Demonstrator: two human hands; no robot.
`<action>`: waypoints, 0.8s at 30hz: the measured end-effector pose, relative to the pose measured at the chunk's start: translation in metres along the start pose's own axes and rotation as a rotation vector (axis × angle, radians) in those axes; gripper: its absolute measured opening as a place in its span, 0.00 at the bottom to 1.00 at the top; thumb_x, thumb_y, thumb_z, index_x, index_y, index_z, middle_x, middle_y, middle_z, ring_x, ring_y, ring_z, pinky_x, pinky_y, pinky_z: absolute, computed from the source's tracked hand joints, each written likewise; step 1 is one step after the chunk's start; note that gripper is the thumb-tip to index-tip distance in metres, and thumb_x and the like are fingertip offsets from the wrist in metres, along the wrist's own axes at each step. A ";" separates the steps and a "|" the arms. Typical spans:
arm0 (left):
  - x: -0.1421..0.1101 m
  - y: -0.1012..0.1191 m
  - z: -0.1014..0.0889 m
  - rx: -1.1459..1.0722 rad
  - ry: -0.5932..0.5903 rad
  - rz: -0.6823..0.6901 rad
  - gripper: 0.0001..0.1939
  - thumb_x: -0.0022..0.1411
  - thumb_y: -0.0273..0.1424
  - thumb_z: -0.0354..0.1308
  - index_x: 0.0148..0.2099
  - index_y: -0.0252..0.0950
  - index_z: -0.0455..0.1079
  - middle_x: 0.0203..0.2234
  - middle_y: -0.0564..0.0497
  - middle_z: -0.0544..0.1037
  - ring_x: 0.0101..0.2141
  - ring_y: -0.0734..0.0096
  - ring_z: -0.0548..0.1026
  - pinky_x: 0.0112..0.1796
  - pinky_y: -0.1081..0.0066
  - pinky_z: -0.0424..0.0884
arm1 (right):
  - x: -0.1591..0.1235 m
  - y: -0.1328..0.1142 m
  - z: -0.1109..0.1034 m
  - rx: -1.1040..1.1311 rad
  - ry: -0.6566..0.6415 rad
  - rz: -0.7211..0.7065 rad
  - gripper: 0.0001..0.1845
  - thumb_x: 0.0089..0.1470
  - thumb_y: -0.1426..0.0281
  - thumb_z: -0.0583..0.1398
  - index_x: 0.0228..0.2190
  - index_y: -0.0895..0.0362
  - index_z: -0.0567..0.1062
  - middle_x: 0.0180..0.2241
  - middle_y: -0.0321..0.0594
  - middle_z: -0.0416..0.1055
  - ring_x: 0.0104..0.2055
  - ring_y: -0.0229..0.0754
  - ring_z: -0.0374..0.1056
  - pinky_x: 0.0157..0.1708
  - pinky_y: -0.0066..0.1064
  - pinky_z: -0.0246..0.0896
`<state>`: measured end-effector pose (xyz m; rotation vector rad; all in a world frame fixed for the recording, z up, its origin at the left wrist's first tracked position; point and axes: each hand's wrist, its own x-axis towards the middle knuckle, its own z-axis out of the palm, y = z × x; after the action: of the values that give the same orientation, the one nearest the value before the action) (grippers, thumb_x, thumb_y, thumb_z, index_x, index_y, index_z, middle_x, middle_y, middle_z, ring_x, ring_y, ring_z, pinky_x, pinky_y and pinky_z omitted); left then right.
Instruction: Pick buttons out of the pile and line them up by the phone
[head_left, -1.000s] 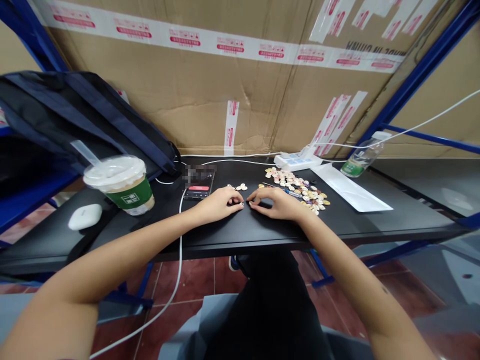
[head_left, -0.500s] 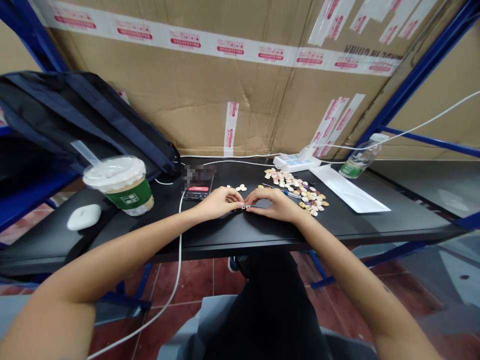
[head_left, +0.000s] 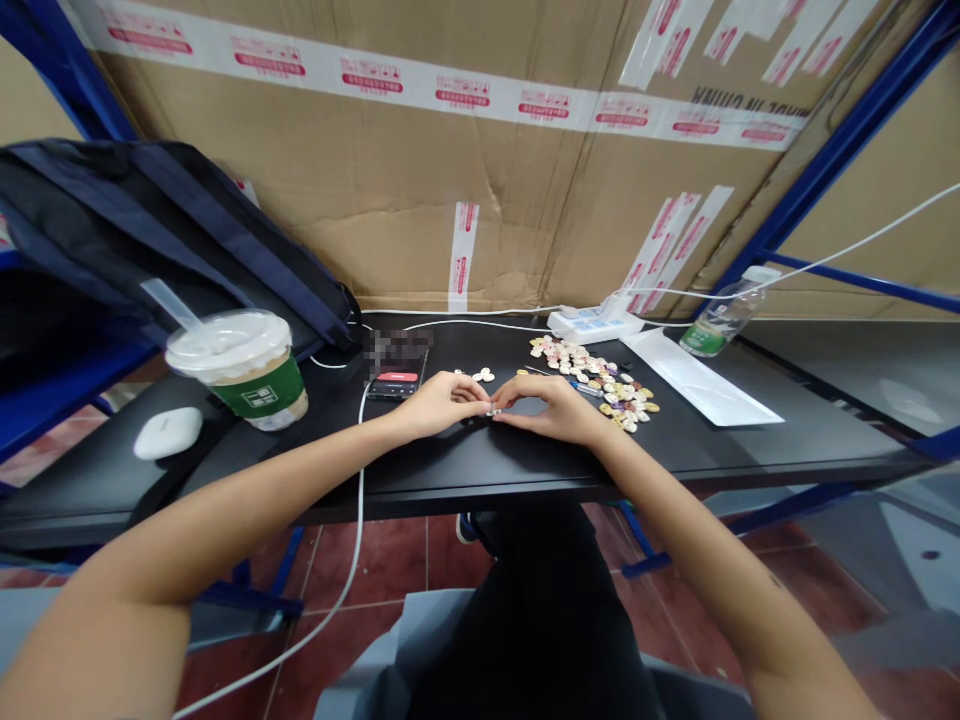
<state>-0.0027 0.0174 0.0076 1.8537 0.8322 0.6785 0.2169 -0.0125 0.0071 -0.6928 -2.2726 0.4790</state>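
Observation:
My left hand (head_left: 439, 403) and my right hand (head_left: 547, 408) rest on the black table (head_left: 750, 450), fingertips meeting in a pinch around a tiny pale bead (head_left: 492, 411). It is too small to tell which hand holds it. A heap of small pale and coloured beads (head_left: 596, 382) lies just right of my right hand. A few loose beads (head_left: 480, 375) sit beyond my left fingers. A phone (head_left: 396, 378) with a red bar on its screen lies behind my left hand.
A lidded iced drink with a straw (head_left: 241, 368) and a white earbud case (head_left: 168, 432) stand at the left. A dark bag (head_left: 150, 230) lies behind them. A power strip (head_left: 594, 322), white paper (head_left: 697, 378), plastic bottle (head_left: 721, 315) and cardboard wall (head_left: 480, 170) are at the back.
My two hands have closed together; the fingertips, apart a second ago, now meet around a small bead. Nothing else has moved.

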 end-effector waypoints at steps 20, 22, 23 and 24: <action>-0.003 -0.003 -0.002 0.550 0.146 0.240 0.10 0.65 0.33 0.58 0.43 0.34 0.76 0.37 0.47 0.79 0.37 0.66 0.76 0.42 0.68 0.71 | -0.002 0.003 -0.002 -0.211 -0.033 0.040 0.06 0.59 0.69 0.61 0.37 0.54 0.78 0.37 0.40 0.78 0.39 0.42 0.74 0.43 0.33 0.68; -0.005 -0.003 -0.007 0.798 0.207 0.293 0.11 0.67 0.31 0.55 0.47 0.33 0.74 0.41 0.45 0.77 0.43 0.62 0.75 0.46 0.64 0.69 | -0.003 0.007 -0.007 -0.357 -0.061 0.050 0.05 0.58 0.70 0.60 0.35 0.54 0.77 0.36 0.40 0.78 0.41 0.44 0.73 0.45 0.37 0.66; -0.005 -0.004 -0.009 0.904 0.226 0.294 0.12 0.68 0.30 0.54 0.48 0.32 0.73 0.43 0.44 0.76 0.45 0.61 0.74 0.48 0.62 0.68 | -0.004 0.008 -0.009 -0.433 -0.058 0.067 0.05 0.58 0.70 0.60 0.34 0.54 0.77 0.36 0.41 0.78 0.41 0.45 0.73 0.46 0.38 0.65; -0.006 -0.004 -0.011 0.996 0.239 0.282 0.12 0.68 0.30 0.52 0.49 0.32 0.73 0.43 0.43 0.75 0.46 0.59 0.73 0.48 0.61 0.68 | -0.005 0.010 -0.011 -0.501 -0.046 0.088 0.04 0.58 0.70 0.60 0.33 0.54 0.77 0.36 0.41 0.77 0.41 0.46 0.73 0.47 0.40 0.64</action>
<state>-0.0155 0.0202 0.0074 2.8598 1.2074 0.7292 0.2311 -0.0066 0.0069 -1.0370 -2.4328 -0.0474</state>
